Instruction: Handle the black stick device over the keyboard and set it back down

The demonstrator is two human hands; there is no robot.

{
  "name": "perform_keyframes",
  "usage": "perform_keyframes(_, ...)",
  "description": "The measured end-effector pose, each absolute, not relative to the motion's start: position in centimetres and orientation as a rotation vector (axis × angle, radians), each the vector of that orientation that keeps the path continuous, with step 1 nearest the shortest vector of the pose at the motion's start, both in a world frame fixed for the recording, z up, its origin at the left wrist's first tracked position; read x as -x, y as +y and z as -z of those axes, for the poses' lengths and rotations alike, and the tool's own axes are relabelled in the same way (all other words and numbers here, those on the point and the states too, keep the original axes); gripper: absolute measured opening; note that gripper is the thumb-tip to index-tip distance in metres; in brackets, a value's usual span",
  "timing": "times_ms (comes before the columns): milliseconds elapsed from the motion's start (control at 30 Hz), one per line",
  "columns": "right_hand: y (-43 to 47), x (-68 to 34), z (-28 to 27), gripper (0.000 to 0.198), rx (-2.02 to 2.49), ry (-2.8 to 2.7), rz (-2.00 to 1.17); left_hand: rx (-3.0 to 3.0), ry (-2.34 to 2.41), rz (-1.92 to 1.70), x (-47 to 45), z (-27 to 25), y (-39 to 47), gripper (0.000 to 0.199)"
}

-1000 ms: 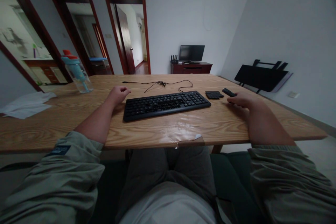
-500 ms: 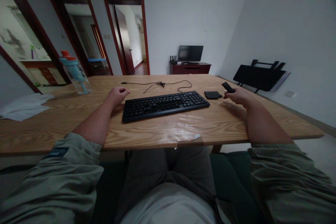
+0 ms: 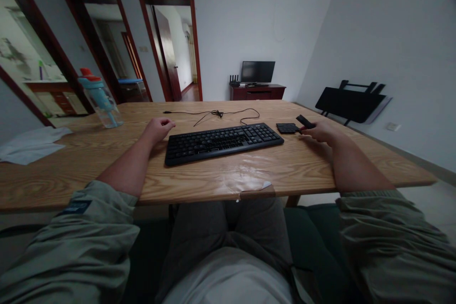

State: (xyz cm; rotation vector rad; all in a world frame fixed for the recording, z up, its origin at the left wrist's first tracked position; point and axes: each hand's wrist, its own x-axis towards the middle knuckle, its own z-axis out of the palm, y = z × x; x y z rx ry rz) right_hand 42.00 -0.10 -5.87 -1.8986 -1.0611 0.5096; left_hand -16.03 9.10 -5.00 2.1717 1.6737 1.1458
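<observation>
A black keyboard lies slightly slanted on the wooden table. In its middle and lower rows some keys look bare of their caps. To its right is a flat cluster of small black pieces, which look like keycaps. My right hand is closed around a small black bar-shaped tool, its fingers low at the right edge of the cluster. What the fingertips touch there is too dark to tell. My left hand rests beside the keyboard's left end, fingers curled, with nothing visible in them.
A thin black cable lies loosely knotted behind the keyboard. A clear bottle with a red and blue lid stands at the left, near white tissue paper. The film on the table's front edge is peeling. A folded black table leans at the right wall.
My right hand has moved slightly left and closer to the keycap cluster, tilting the black tool lower. My left hand has stayed in place.
</observation>
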Motion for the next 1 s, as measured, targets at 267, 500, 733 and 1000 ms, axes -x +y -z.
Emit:
perform_keyframes(267,0.7,-42.2,6.5,0.008,2.092,-1.271,-0.278,-2.152,1.672,-1.149,15.9,4.9,8.8,0.027)
perform_keyframes(500,0.8,-42.8,6.4,0.015,2.254,-1.198,-0.267,-2.168,1.703,-1.117,15.9,4.8,8.8,0.028)
perform_keyframes(733,0.8,-42.5,6.1,0.024,2.259,-1.302,-0.325,-2.158,1.699,-1.126,15.8,4.7,8.6,0.027)
perform_keyframes(1000,1.5,-43.6,7.5,0.029,2.194,-1.304,-0.395,-2.164,1.706,-1.112,15.7,4.6,8.5,0.027)
